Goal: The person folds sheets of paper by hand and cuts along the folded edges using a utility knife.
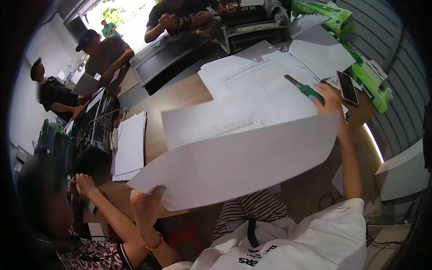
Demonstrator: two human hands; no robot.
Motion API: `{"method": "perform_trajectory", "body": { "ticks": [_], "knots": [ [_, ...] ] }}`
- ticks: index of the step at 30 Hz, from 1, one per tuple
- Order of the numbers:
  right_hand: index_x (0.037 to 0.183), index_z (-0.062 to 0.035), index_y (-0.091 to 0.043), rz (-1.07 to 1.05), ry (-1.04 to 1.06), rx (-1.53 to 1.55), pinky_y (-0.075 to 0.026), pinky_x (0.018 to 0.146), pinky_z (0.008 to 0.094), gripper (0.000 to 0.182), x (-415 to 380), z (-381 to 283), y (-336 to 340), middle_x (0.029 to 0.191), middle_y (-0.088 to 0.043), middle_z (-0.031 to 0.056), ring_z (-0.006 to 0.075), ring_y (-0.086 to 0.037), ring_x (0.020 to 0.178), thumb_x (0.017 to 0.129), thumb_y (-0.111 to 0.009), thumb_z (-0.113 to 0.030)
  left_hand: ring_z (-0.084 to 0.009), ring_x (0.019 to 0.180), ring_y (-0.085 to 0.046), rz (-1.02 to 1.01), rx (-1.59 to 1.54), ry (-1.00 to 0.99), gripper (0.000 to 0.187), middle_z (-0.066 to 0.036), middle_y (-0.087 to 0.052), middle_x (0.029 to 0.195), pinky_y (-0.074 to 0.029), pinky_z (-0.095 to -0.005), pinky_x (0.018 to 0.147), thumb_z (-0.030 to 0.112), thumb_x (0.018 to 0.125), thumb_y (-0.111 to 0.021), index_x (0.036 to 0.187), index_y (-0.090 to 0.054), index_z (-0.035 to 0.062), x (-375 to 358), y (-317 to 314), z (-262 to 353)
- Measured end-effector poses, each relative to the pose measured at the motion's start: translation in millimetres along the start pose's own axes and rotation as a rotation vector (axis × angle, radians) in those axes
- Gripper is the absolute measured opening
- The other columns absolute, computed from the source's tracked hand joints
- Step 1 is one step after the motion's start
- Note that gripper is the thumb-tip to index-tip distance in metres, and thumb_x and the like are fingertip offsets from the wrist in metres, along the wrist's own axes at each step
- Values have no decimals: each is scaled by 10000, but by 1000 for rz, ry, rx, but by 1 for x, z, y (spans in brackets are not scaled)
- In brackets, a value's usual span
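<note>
A large white paper sheet point(238, 164) hangs in the air across the front of the wooden table point(180, 96). My left hand point(146, 202), with a bead bracelet at the wrist, pinches the sheet's lower left corner. My right hand point(330, 101) is at the sheet's upper right end and grips a green utility knife point(308, 90), its blade pointing away over the papers. Whether the right hand also pinches the sheet's edge is hidden. Under the sheet lie several printed sheets point(216, 121).
A phone point(347, 87) lies by my right hand, next to green paper reams point(371, 78). A paper stack point(130, 144) sits at the table's left. A printer point(252, 22) stands at the far side. Another person's hands point(81, 184) are low left; other people stand behind.
</note>
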State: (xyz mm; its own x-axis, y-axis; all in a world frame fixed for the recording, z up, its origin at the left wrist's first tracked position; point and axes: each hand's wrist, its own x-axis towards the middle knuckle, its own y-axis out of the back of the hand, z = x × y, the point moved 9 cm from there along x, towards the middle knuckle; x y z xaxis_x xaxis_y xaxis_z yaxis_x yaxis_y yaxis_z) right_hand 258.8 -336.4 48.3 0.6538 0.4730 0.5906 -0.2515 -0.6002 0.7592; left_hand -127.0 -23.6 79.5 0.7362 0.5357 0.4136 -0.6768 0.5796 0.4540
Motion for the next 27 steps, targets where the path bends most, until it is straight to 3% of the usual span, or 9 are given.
{"method": "perform_trajectory", "body": {
  "ticks": [4,6,9,12,15,18,20,23,27],
  "knots": [
    [1148,-11,-557,286,-38,596,-432,885,334,296,-5,-64,91,1146,-570,156,258,-558,1047,885,-522,-142,-14,537,-374,-59,-14,295,160,40,-495,627,-281,-205,445,79,874,-570,812,-603,-65,5,-16,-21],
    [1120,-44,-580,296,151,468,-452,861,348,301,-34,-123,120,1142,-570,155,257,-564,1047,903,-519,-244,-13,540,-375,-61,23,314,179,40,-491,623,-283,-206,445,91,882,-563,817,-594,-73,13,-28,-27],
    [1112,-79,-586,-171,649,334,-423,914,390,452,-80,-219,81,1175,-548,166,272,-537,1100,890,-459,-452,-9,558,-385,-91,81,371,204,40,-484,614,-302,-205,452,108,886,-558,833,-580,-88,16,-39,-52],
    [1150,-103,-573,-304,768,127,-374,965,447,549,-98,-244,33,1222,-520,163,297,-503,1146,878,-396,-546,-17,532,-369,-93,44,383,192,22,-491,562,-302,-219,438,98,870,-571,816,-580,-86,17,-42,-62],
    [1208,-120,-543,-381,781,80,-328,995,490,577,-99,-240,8,1261,-494,153,311,-463,1190,867,-390,-559,-118,619,-526,-160,257,405,203,-114,-615,755,-421,-264,536,77,843,-582,954,-583,-92,15,-44,-63],
    [1246,-120,-514,-432,757,108,-308,1006,506,603,-95,-239,-2,1286,-472,155,317,-437,1214,856,-398,-565,-300,1007,-567,245,815,33,369,-244,-553,1128,-446,-360,843,70,821,-580,1153,-520,-77,7,-32,10],
    [1263,-112,-496,-453,744,115,-303,1009,508,626,-93,-239,-7,1297,-461,163,325,-427,1220,843,-414,-568,-375,1287,-320,121,967,-67,507,-227,-371,1359,-248,-447,1054,104,827,-550,1292,-414,-43,-4,-56,44],
    [1272,-103,-483,-478,739,116,-298,1012,508,642,-93,-238,-14,1299,-457,168,328,-420,1225,835,-426,-569,-365,1294,-314,-297,734,-142,472,-197,-398,1351,-212,-484,1060,141,844,-512,1283,-439,-17,-21,-114,51],
    [1279,-92,-472,-499,718,82,-284,1018,511,664,-96,-237,-25,1304,-451,173,331,-411,1230,827,-424,-577,-352,1294,-323,-294,737,-107,467,-171,-400,1361,-216,-491,1058,106,854,-436,1314,-421,33,-23,-132,29]
  ]
}}
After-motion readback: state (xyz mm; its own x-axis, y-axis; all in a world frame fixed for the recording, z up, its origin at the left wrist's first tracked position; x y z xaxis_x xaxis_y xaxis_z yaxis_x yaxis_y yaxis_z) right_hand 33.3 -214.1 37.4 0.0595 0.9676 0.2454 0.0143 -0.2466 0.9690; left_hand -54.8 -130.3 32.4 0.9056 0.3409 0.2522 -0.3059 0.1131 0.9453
